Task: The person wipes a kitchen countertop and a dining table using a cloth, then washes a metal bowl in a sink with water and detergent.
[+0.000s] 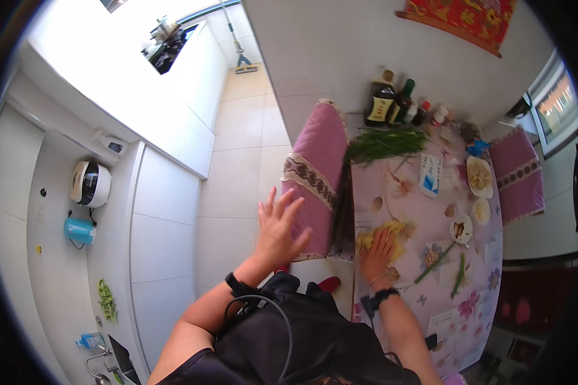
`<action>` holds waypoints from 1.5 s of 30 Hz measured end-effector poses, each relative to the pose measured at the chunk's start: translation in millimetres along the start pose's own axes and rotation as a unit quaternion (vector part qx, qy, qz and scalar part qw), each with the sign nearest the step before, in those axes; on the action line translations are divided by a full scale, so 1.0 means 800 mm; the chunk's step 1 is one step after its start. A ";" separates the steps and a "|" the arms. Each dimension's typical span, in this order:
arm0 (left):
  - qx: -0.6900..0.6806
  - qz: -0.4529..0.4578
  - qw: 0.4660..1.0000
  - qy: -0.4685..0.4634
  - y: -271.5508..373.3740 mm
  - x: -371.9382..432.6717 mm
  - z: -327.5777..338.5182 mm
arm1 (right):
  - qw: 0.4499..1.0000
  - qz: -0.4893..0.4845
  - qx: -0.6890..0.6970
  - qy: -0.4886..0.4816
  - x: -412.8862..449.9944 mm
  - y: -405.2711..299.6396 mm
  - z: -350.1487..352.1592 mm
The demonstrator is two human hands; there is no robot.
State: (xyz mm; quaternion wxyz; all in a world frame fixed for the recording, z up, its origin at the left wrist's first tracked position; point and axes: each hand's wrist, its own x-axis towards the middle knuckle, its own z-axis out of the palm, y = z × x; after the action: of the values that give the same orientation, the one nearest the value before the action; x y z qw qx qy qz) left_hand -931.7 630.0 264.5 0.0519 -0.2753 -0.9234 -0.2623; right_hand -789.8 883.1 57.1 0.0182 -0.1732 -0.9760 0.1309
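My right hand (378, 255) presses on a yellow cloth (399, 236) lying on the flower-patterned tablecloth (395, 190), near the table's left edge. Spread and empty, my left hand (280, 226) hangs in the air beside the pink quilted chair cover (318, 139). To the right of the cloth, two green stalks (458, 276) lie on the table near a small white dish (461, 229) with brown food in it. A bunch of long green leafy vegetables (390, 143) rests at the table's far left corner, and a blue-and-white packet (430, 174) lies near it.
Sauce bottles (380, 102) stand along the wall behind the greens. A plate of food (479, 176) and a small bowl (481, 211) sit towards the table's right edge. A dark phone-like object (431, 341) lies by my right forearm. The white counter (108, 260) runs along the left.
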 end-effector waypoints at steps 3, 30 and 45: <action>-0.090 -0.001 0.996 -0.023 -0.002 -0.021 0.021 | 1.000 0.004 -0.001 -0.017 0.096 0.000 0.009; -0.078 0.071 0.994 -0.028 -0.030 -0.017 0.033 | 0.982 0.184 0.023 -0.025 -0.317 0.089 -0.024; 0.098 0.156 0.980 -0.074 -0.055 -0.002 -0.016 | 0.931 0.310 0.048 0.185 -0.358 -0.019 -0.073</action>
State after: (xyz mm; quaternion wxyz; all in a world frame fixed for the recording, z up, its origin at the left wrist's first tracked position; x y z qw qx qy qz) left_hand -954.3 591.5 254.9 0.0503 -0.4280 -0.8917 -0.1385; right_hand -521.3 785.6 120.3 0.1651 -0.4871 -0.8457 0.1424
